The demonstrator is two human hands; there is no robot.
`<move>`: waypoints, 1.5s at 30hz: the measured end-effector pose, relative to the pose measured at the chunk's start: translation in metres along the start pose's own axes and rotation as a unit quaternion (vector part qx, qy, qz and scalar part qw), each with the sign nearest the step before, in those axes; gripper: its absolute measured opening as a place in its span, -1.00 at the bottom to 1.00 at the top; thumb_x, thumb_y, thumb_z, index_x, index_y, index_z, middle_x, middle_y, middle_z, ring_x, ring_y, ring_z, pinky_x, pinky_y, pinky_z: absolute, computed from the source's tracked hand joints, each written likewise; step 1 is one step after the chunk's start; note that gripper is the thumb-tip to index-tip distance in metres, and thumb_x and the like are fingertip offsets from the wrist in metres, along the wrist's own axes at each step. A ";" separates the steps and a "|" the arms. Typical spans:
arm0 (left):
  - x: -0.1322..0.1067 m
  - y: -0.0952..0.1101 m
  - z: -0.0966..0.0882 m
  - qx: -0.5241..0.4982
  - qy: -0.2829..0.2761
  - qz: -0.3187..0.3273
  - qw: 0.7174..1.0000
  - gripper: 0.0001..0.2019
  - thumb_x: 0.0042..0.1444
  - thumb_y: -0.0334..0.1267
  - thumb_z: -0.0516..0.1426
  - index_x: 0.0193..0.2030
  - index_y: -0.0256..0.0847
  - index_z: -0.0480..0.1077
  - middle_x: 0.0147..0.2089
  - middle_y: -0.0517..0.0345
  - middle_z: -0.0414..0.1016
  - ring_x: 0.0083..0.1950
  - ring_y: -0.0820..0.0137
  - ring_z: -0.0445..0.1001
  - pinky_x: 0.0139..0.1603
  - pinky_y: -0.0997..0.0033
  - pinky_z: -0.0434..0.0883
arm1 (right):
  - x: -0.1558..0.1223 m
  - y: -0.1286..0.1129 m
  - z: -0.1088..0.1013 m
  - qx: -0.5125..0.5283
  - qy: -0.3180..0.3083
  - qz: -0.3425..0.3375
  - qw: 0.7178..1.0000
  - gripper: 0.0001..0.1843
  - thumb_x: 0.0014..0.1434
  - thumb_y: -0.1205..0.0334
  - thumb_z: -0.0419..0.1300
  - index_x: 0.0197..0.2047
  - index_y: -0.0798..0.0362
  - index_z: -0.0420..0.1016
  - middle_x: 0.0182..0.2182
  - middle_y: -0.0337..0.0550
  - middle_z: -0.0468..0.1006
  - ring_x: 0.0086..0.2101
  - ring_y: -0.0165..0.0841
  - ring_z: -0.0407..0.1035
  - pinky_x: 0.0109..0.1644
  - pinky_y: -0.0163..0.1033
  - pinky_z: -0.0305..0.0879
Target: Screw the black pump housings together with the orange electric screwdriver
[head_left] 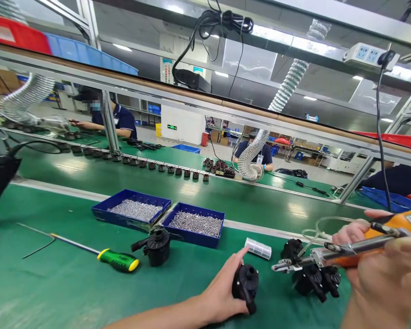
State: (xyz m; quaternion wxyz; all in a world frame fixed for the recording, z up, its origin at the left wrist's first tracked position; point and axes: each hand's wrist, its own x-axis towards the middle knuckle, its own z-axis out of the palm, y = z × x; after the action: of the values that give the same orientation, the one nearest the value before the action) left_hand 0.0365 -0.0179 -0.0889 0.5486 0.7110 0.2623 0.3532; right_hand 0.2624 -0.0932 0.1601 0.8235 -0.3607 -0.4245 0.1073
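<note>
My left hand (222,289) is closed around a small black pump (250,281) that stands on the green mat, fingers on its far side and thumb in front. My right hand (385,269) grips an orange power screwdriver (370,240) with a long metal nose and a thin clear hose. Its tip (277,267) points left, just to the right of the held pump and apart from it. Beneath the nose stand several more black pumps (308,278), partly covered by the tool. A whitish roll (258,248) lies behind my left hand.
Two blue trays (193,238) of small screws sit side by side at mid-table. Left of me lie a green-and-yellow screwdriver (118,260), a bent wire (37,244) and another black pump (158,248). Beyond a metal frame, small motor parts (170,170) line up and co-workers sit.
</note>
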 end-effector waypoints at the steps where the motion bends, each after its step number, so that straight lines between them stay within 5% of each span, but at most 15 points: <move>1: 0.000 0.000 -0.001 0.011 0.003 0.005 1.000 0.58 -0.47 -0.16 0.64 0.65 0.03 -0.19 0.34 -0.15 0.24 0.36 -0.18 0.31 0.54 -0.30 0.15 | -0.001 0.000 0.001 -0.004 -0.005 0.004 1.000 -0.26 -0.09 -0.49 0.47 -0.14 -0.05 0.50 -0.59 -0.27 0.25 -0.63 -0.37 0.10 -0.63 -0.23 0.10; 3: -0.001 0.000 -0.006 -0.029 -0.049 0.028 0.998 0.65 -0.46 0.01 0.65 0.66 0.02 -0.33 0.48 -0.22 0.08 0.47 -0.24 0.18 0.58 -0.33 0.01 | -0.006 0.001 0.006 -0.008 -0.012 0.014 1.000 -0.18 -0.11 -0.55 0.44 -0.10 -0.05 0.44 -0.57 -0.33 0.22 -0.62 -0.41 0.07 -0.62 -0.27 0.09; 4: -0.001 0.001 -0.009 -0.071 -0.080 0.037 0.994 0.56 -0.31 0.12 0.60 0.66 0.02 -0.34 0.50 -0.23 0.07 0.47 -0.21 0.20 0.57 -0.31 0.03 | -0.008 0.001 0.008 -0.006 -0.016 0.021 1.000 -0.14 -0.16 -0.58 0.45 -0.09 -0.05 0.42 -0.57 -0.35 0.22 -0.62 -0.43 0.06 -0.62 -0.28 0.08; 6: -0.002 0.004 -0.014 -0.132 -0.100 0.037 0.985 0.16 0.09 0.22 0.40 0.64 0.00 -0.16 0.45 -0.21 0.21 0.40 -0.10 0.33 0.52 -0.22 0.16 | -0.013 0.000 0.013 -0.005 -0.030 0.023 0.999 -0.08 -0.20 -0.62 0.44 -0.08 -0.04 0.41 -0.56 -0.36 0.23 -0.63 -0.44 0.06 -0.62 -0.28 0.10; 8: -0.002 0.008 -0.014 -0.130 -0.051 0.022 0.990 -0.13 0.22 0.17 0.32 0.55 -0.03 0.11 0.33 -0.16 0.37 0.31 -0.04 0.41 0.47 -0.15 0.23 | -0.017 0.001 0.017 -0.004 -0.058 0.030 0.998 -0.06 -0.19 -0.67 0.40 -0.07 -0.04 0.41 -0.58 -0.38 0.23 -0.65 -0.42 0.07 -0.63 -0.28 0.10; 11: -0.001 0.009 -0.008 -0.076 0.014 0.011 0.997 -0.22 0.12 0.11 0.41 0.42 -0.03 0.32 0.35 -0.12 0.36 0.35 -0.09 0.36 0.47 -0.12 0.22 | -0.022 0.006 0.023 0.013 -0.074 0.045 0.996 -0.09 -0.15 -0.63 0.41 -0.06 -0.04 0.39 -0.57 -0.39 0.23 -0.64 -0.46 0.06 -0.60 -0.32 0.08; 15: 0.000 0.007 -0.003 -0.115 -0.009 0.004 0.993 -0.26 0.24 0.17 0.30 0.47 -0.03 0.26 0.42 -0.12 0.32 0.42 -0.08 0.31 0.49 -0.05 0.21 | -0.027 0.015 0.028 0.012 -0.080 0.076 0.994 -0.01 -0.23 -0.63 0.46 -0.03 -0.02 0.39 -0.52 -0.39 0.25 -0.61 -0.50 0.08 -0.55 -0.34 0.13; 18: 0.000 0.008 -0.002 -0.130 0.005 -0.027 0.991 -0.17 0.13 0.15 0.39 0.45 -0.08 0.26 0.34 -0.14 0.38 0.27 -0.02 0.45 0.42 -0.02 0.29 | -0.031 0.019 0.030 0.011 -0.086 0.085 0.993 0.02 -0.27 -0.63 0.47 -0.02 -0.01 0.39 -0.51 -0.37 0.26 -0.60 -0.48 0.12 -0.56 -0.34 0.13; 26: -0.002 0.018 0.003 -0.131 0.026 -0.062 0.989 -0.31 0.05 0.04 0.41 0.27 -0.15 0.37 0.14 -0.04 0.49 0.04 0.12 0.51 0.17 0.10 0.46 | -0.032 0.029 0.035 0.022 -0.103 0.068 0.992 -0.10 -0.13 -0.56 0.47 -0.03 -0.01 0.42 -0.52 -0.34 0.26 -0.60 -0.49 0.07 -0.57 -0.33 0.09; 38: 0.000 0.028 0.006 -0.173 0.045 -0.070 0.981 -0.50 -0.03 -0.22 0.44 0.04 -0.18 0.42 -0.07 0.15 0.36 -0.04 0.32 0.38 0.11 0.25 0.45 | -0.036 0.048 0.036 0.032 -0.142 0.066 0.987 -0.22 -0.02 -0.43 0.50 -0.04 -0.01 0.39 -0.48 -0.32 0.32 -0.61 -0.46 0.19 -0.58 -0.32 0.19; 45: 0.005 0.029 -0.002 -0.210 0.041 -0.068 0.975 -0.52 -0.09 -0.22 0.48 -0.06 -0.20 0.43 -0.08 0.14 0.41 -0.08 0.33 0.41 0.05 0.23 0.48 | -0.046 0.064 0.047 -0.056 -0.142 0.027 0.988 -0.27 0.03 -0.42 0.47 -0.14 0.04 0.39 -0.48 -0.27 0.33 -0.54 -0.41 0.27 -0.52 -0.30 0.27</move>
State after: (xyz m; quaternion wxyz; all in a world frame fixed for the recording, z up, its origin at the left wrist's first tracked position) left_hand 0.0375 -0.0200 -0.0592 0.6969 0.5457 0.2522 0.3909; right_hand 0.2059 -0.0460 0.1058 0.7300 -0.3987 -0.5327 0.1562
